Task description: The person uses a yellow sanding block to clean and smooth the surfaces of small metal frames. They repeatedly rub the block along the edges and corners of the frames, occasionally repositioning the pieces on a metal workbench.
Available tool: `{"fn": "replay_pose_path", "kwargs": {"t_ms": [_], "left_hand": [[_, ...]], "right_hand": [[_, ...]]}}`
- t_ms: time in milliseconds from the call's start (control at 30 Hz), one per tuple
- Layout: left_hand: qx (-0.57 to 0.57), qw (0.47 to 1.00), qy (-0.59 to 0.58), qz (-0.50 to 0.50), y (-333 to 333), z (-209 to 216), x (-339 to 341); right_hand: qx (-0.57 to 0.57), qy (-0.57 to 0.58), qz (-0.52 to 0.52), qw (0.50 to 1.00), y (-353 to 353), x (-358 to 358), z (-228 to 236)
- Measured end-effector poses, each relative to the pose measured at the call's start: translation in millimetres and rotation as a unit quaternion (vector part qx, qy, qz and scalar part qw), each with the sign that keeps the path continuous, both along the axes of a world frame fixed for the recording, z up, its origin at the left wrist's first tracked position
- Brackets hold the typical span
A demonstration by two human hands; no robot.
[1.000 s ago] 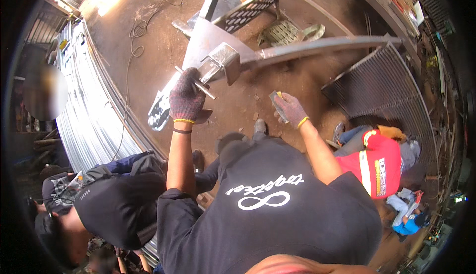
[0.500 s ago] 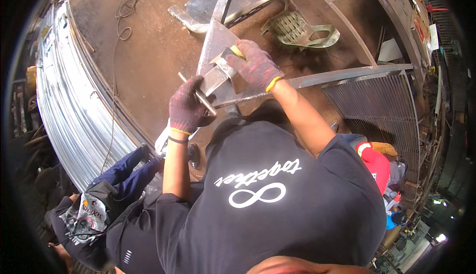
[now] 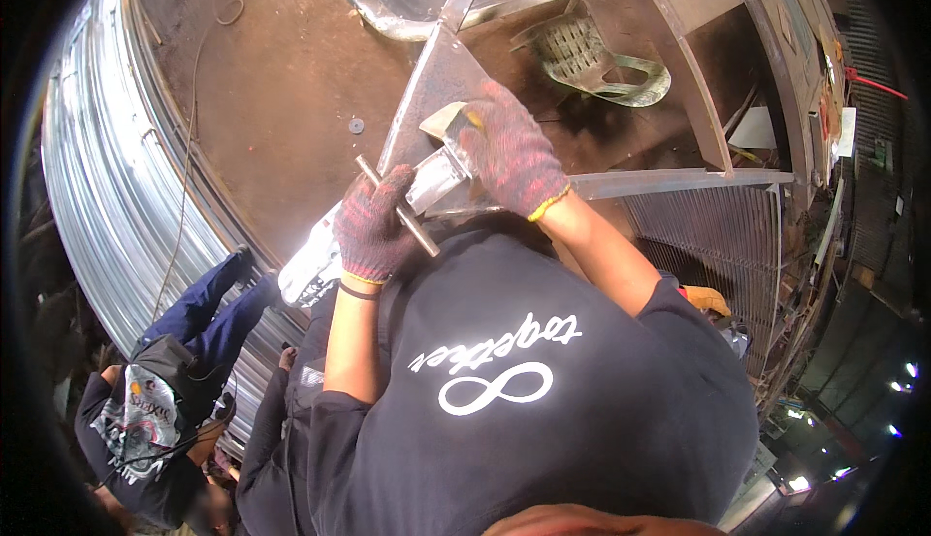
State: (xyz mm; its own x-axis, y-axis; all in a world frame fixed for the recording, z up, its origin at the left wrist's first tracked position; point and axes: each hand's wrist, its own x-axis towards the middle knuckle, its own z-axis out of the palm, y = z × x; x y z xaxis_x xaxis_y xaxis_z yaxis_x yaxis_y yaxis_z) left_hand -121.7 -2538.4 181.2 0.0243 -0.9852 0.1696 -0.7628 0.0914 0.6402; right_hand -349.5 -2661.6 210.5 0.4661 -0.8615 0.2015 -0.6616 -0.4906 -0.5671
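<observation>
My left hand [image 3: 376,226], in a dark red-and-black knitted glove, is closed around a short metal rod [image 3: 419,230] that sticks out on both sides of the fist. Between my hands lies a silvery flat-sided metal piece [image 3: 438,179]. In the same kind of glove, my right hand [image 3: 514,148] is closed on a grey block-like piece [image 3: 462,140] at the far end of it. Beside those fingers shows a pale yellowish wedge [image 3: 441,121]; whether it belongs to the grey piece I cannot tell. Beneath both hands is a triangular steel plate [image 3: 436,75] joined to a frame.
Long shiny metal profiles [image 3: 107,167] are stacked at the left, with a cable [image 3: 184,206] across them. Another person [image 3: 145,410] is at the lower left. Beyond the plate lies a green plastic chair part [image 3: 601,65]. A ribbed panel [image 3: 713,255] is at the right.
The view has shifted, and both gloved hands appear slightly lower and farther right. The rod stays in my left fist. A small round disc now shows on the floor.
</observation>
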Motion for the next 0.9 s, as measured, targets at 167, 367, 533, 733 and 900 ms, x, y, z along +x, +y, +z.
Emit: {"fn": "replay_pose_path", "kwargs": {"t_ms": [167,367,533,733,900], "left_hand": [[0.014,1.000,0.023,0.002,0.3,-1.3,0.6],[-0.023,0.999,0.042,0.016,2.2,-9.7,-1.0],[-0.015,0.999,0.029,-0.003,-1.0,-10.0,-1.4],[0.005,0.999,0.031,0.026,-4.2,-8.4,1.3],[-0.019,0.999,0.039,0.013,-4.8,-8.8,-2.2]], "right_hand": [[0.037,0.154,0.093,0.983,-94.5,-1.8,-31.5],[0.049,0.028,0.121,0.991,-39.1,-31.2,-3.0],[0.121,-0.029,-0.072,0.990,-26.9,-0.3,-12.3],[0.140,-0.033,-0.060,0.988,-61.2,-17.1,5.0],[0.183,-0.088,-0.149,0.968,-11.7,-12.8,8.7]]}}
